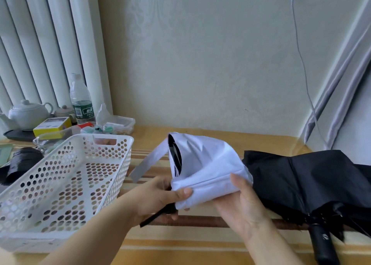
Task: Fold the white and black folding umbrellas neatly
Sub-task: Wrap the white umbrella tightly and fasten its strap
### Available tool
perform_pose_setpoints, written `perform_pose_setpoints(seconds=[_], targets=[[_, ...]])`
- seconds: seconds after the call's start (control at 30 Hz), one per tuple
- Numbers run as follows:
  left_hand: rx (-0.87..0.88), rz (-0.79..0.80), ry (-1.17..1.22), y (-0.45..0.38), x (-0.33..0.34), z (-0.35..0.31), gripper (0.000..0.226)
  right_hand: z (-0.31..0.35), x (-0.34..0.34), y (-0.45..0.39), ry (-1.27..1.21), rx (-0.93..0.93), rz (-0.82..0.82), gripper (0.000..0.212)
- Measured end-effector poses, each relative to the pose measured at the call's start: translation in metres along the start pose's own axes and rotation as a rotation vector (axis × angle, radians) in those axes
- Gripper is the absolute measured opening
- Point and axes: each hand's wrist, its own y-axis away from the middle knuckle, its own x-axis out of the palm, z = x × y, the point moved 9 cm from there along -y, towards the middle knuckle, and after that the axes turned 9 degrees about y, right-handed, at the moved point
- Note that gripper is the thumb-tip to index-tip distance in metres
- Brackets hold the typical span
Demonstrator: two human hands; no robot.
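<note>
A white folding umbrella with a black lining is held above the table, canopy loosely bunched, its white strap hanging out to the left. My left hand grips its lower end, thumb pressed on the cloth, near the black handle that sticks out below. My right hand cups the cloth from underneath on the right, thumb laid on top. A black folding umbrella lies collapsed but loose on the table at the right, its black handle pointing toward me.
A white perforated basket stands at the left. Behind it are a teapot, a water bottle, a yellow box, a clear lidded box and a black roll. The striped tabletop runs to the wall.
</note>
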Motion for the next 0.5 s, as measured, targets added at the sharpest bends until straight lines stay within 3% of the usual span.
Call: perform_pose_setpoints(seconds=[0.07, 0.13, 0.2, 0.3, 0.5], targets=[[0.074, -0.089, -0.283, 0.002, -0.013, -0.014, 0.017, 0.007, -0.021, 0.002, 0.073, 0.11, -0.081, 0.086], [0.124, -0.166, -0.654, 0.002, -0.021, -0.025, 0.012, 0.009, -0.04, 0.009, 0.294, 0.253, -0.164, 0.066], [0.133, -0.139, -0.828, 0.0, -0.014, -0.024, 0.011, 0.008, -0.057, 0.013, 0.608, 0.368, -0.227, 0.046], [0.157, -0.147, -0.872, -0.005, -0.007, -0.014, 0.014, 0.012, -0.068, 0.012, 0.738, 0.314, -0.337, 0.023], [0.1, -0.003, -0.532, -0.011, 0.007, -0.003, 0.038, 0.019, -0.054, 0.016, 0.878, 0.111, -0.306, 0.02]])
